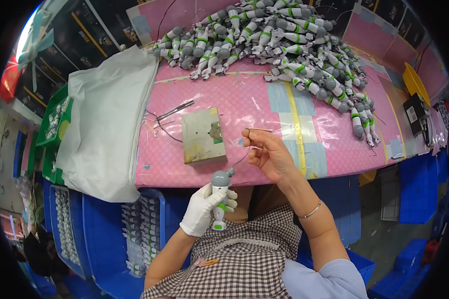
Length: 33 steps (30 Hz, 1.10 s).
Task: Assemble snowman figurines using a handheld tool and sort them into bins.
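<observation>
My left hand (199, 208), in a white glove, is wrapped round a toy limb (220, 180) near the table's front edge. The limb has a rounded grey end at the top, a white body and green bands. Bare and raised over the table edge, my right hand (270, 153) pinches a thin stick (259, 130) that looks like a cotton swab. A dark thin wire (240, 159) runs from the limb's grey end up towards the right fingers; where it ends is hidden. To the left of that hand stands a worn grey metal box (197, 137) with a cable.
A large heap of similar toy limbs (264, 37) covers the table's back. Tweezers-like metal tools (175, 110) and thin sticks lie by the box. White sheeting (107, 124) drapes the left side. Blue bins (97, 224) with parts stand below left; a yellow tray (416, 83) is far right.
</observation>
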### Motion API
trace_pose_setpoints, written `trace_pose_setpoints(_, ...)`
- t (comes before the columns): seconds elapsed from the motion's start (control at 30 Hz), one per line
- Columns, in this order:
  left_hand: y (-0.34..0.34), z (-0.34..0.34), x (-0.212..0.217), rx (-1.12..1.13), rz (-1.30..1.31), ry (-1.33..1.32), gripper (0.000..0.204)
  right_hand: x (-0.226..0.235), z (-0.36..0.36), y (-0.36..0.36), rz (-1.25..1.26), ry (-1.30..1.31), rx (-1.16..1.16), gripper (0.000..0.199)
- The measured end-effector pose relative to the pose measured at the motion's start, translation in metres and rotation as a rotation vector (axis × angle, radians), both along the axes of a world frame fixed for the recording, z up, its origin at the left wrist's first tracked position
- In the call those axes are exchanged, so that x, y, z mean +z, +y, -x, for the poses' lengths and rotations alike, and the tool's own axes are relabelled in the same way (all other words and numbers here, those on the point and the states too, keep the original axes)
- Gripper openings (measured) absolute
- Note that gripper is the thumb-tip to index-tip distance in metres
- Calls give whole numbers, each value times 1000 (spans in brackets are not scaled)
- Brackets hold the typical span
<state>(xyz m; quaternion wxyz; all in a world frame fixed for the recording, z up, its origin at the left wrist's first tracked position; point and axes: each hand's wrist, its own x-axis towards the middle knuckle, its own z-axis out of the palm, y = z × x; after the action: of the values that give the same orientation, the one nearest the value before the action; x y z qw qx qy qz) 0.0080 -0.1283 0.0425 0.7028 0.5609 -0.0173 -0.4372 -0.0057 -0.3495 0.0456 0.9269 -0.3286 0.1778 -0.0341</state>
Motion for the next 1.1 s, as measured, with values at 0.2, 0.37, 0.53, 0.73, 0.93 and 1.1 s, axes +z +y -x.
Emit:
trace_pose_setpoints(0.2,-14,-6,10,63,-104,-273,34,-22,-36,1,780,-4,133,22)
trace_pose_setpoints(0.37,-18,-33,22,184,14,-180,36,-23,-64,-3,1219,-193,194,23)
trace_pose_setpoints(0.53,-11,-47,21,207,313,95,41,-9,-78,-11,1048,-69,487,23)
trace_pose_setpoints(0.73,-13,-52,14,181,312,68,36,-7,-83,-16,1010,-72,591,23)
trace_pose_setpoints(0.93,-17,-53,14,208,348,79,32,-8,-78,-15,1058,-52,544,23)
trace_pose_setpoints(1.1,0,-50,21,170,397,206,32,15,-107,-44,701,5,348,17)
